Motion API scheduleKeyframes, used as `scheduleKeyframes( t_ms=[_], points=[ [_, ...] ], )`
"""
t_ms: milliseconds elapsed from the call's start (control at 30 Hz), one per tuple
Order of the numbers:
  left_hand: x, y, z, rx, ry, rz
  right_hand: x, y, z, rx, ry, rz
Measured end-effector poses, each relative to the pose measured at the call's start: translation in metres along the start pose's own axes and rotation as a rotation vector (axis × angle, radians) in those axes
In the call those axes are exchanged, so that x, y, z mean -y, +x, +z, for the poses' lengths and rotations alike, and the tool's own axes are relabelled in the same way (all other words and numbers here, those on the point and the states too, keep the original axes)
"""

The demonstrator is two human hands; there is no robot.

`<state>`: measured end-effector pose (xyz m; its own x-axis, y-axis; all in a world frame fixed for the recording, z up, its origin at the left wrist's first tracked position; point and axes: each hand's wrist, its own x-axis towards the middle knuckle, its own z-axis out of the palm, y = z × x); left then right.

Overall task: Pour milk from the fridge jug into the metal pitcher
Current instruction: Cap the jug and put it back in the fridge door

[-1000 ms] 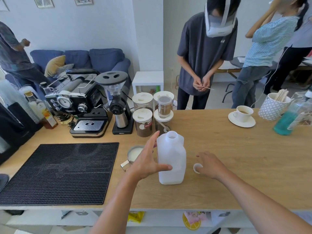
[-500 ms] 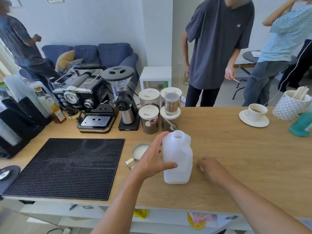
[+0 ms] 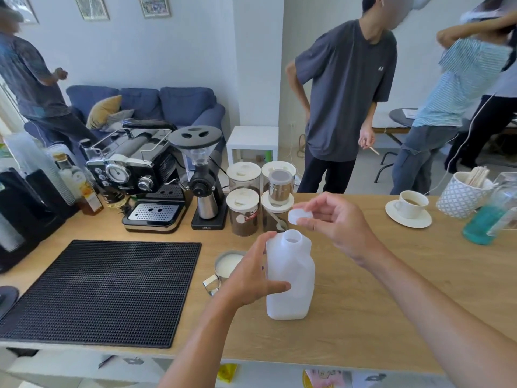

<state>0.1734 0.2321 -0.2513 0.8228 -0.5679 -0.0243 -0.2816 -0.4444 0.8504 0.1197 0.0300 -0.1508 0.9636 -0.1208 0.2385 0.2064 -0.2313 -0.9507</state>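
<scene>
We see a wooden bench (image 3: 363, 317) from above, with our two bare hands working at its middle. A white plastic jug (image 3: 291, 278) stands upright on the bench, its round mouth open at the top. Our left hand (image 3: 251, 278) wraps the jug's left side, thumb across the front and fingers (image 3: 261, 242) curled over the shoulder, holding it firm. Our right hand (image 3: 335, 222) is raised just above and to the right of the mouth, its fingers pinching a small white cap (image 3: 299, 215), apart from the jug. Just left of the jug, partly behind the left hand, the metal pitcher (image 3: 226, 266) stands on the bench with milk showing inside. A black ribbed mat (image 3: 98, 289) lies further left. Behind stand an espresso machine (image 3: 140, 175), a coffee grinder (image 3: 202, 180) and lidded canisters (image 3: 243, 211). A cup on a saucer (image 3: 409, 208) sits at the far right.
</scene>
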Motion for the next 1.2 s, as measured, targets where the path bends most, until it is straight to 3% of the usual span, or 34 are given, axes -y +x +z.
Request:
scheduleKeyframes(
  t_ms=[367,533,700,867,1000,1200],
  points=[
    [-0.003,0.003,-0.003,0.017,0.018,0.024,-0.019,-0.001,0.004,0.194,-0.454,0.003],
    [-0.001,0.004,-0.003,-0.001,0.037,0.031,0.003,0.010,0.012,0.350,-0.935,-0.086],
    [-0.001,0.004,-0.003,0.004,0.037,0.037,0.022,0.012,0.037,0.293,-1.431,-0.099],
    [0.001,0.005,-0.004,0.005,0.046,0.036,0.035,0.019,0.024,0.553,-1.216,0.076],
    [0.002,0.006,-0.004,-0.011,0.044,0.043,0.034,0.017,0.033,0.426,-1.380,0.009],
    [-0.001,0.009,-0.003,-0.030,0.056,0.079,0.023,0.014,0.025,0.530,-1.270,0.068]
  ],
)
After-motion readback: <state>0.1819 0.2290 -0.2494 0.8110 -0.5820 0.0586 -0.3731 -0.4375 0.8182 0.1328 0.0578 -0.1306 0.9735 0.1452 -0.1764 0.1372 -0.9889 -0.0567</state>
